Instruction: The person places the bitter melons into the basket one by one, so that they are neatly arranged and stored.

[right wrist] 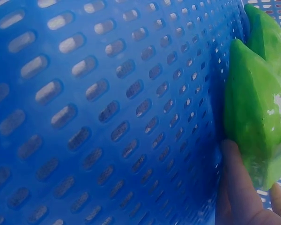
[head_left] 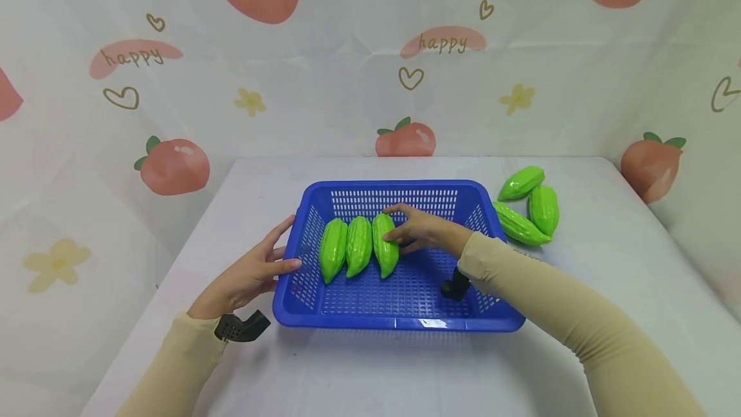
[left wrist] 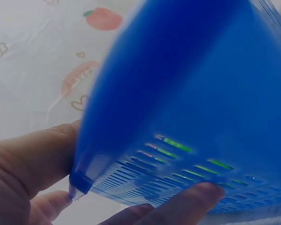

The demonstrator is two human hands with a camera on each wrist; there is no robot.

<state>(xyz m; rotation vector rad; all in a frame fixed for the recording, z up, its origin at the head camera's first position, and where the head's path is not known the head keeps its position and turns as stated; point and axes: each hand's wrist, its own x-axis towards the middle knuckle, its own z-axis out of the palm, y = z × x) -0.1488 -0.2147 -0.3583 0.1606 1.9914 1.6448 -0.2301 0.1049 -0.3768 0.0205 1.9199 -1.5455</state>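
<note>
Three green bitter melons lie side by side in a blue plastic basket, toward its left. My right hand reaches in over the right wall, fingers and thumb around the rightmost bitter melon. In the right wrist view, fingertips touch one end of that bitter melon. My left hand holds the basket's left side. The left wrist view has the thumb at the rim and a finger against the slotted outer wall.
Several more items stand around: outside the basket, beyond its right wall, three bitter melons lie in a cluster on the white table. A printed cloth hangs behind the table and along its sides.
</note>
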